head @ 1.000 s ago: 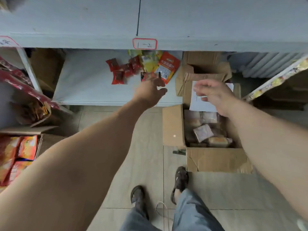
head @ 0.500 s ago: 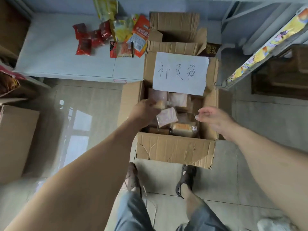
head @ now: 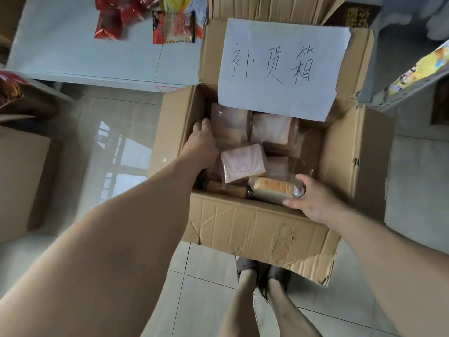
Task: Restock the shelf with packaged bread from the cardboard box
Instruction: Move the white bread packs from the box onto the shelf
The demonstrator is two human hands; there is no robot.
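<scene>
The right hand point(head: 313, 200) curls its thumb and fingers round the end of a clear-wrapped loaf of golden sliced bread point(head: 272, 189) lying against the near wall of the open brown cardboard box point(head: 262, 227). The left hand point(head: 202, 144) reaches in at the box's left side, its fingertips hidden behind a pale pinkish bread packet point(head: 229, 122), so its grip cannot be told. More such packets point(head: 243, 162) fill the box, a white handwritten paper sheet point(head: 281, 66) covers its far flap, and the pale grey shelf point(head: 73, 52) beyond holds red snack packets point(head: 109, 23).
</scene>
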